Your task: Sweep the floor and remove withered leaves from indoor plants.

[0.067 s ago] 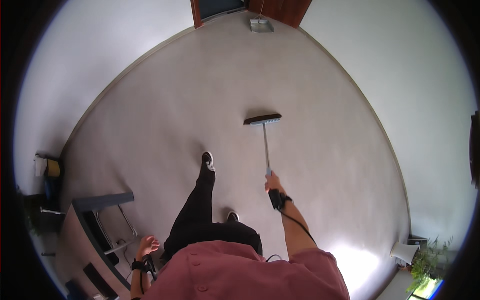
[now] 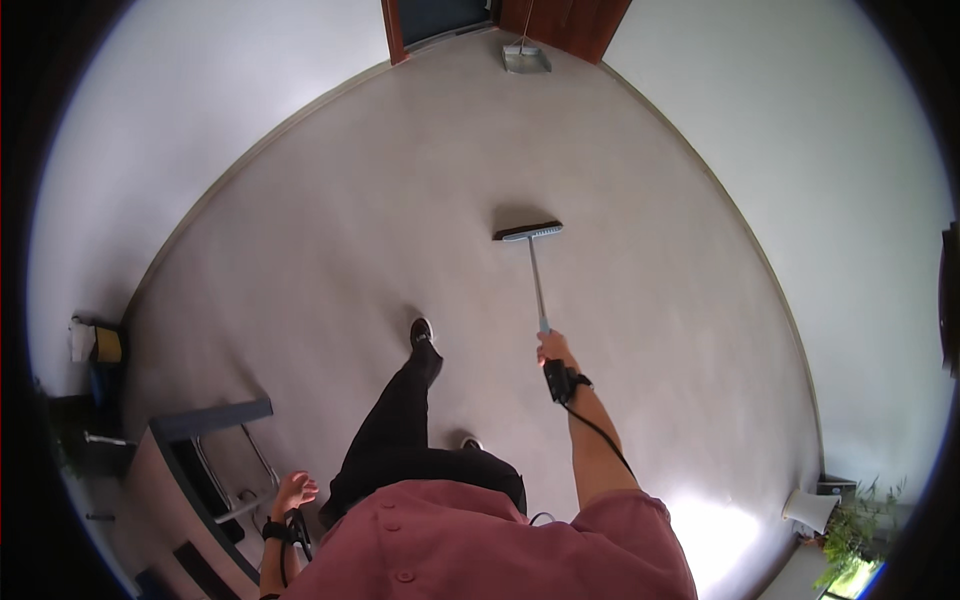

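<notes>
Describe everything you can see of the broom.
The broom has a wide grey-blue head, dark bristles and a slim, straight handle that looks like metal. The right hand grips a pale bluish section, and the broom stretches forward from it. Whether the bristles touch the floor is unclear.

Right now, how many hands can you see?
2: the right hand grips the broom, and the left hand is at lower left with nothing visible in it.

Broom (image 2: 535, 232) ahead, dustpan (image 2: 526, 61) beyond, apparently by doorway (image 2: 445, 18)
</notes>
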Tool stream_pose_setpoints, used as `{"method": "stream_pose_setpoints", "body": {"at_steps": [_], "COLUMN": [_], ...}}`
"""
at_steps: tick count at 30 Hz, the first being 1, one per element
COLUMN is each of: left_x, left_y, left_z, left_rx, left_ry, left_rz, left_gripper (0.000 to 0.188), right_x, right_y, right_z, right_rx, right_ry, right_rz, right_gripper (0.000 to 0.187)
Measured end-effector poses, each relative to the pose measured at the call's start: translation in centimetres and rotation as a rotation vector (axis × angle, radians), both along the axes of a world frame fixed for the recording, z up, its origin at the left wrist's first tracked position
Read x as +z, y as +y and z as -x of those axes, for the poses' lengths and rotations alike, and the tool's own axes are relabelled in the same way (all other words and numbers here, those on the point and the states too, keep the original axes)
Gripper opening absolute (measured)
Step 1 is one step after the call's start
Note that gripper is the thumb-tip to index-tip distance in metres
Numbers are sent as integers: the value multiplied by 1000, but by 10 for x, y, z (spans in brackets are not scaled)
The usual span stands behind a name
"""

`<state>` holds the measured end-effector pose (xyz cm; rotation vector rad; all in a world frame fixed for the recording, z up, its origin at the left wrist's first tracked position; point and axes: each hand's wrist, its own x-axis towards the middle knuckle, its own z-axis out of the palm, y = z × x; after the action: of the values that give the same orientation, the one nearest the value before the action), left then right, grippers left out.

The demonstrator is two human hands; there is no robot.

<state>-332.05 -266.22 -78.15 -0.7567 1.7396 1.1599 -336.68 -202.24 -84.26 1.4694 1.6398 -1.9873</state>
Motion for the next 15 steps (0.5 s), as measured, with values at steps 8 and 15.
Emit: {"method": "stream_pose_setpoints", "body": {"at_steps": [8, 15], "left_x": [45, 2], "left_y": [33, 97], "left_z": [247, 396], "left_rx": [13, -91], "left_ry": [189, 243], "left_rz": [53, -60], "left_gripper": [25, 25], "right_x": [61, 173], "right_y": [-4, -88], "right_z": [44, 55], "right_rx": [38, -71], "right_ry": [-371, -147], "right_rz": [-195, 515], "right_gripper": [20, 9]}}
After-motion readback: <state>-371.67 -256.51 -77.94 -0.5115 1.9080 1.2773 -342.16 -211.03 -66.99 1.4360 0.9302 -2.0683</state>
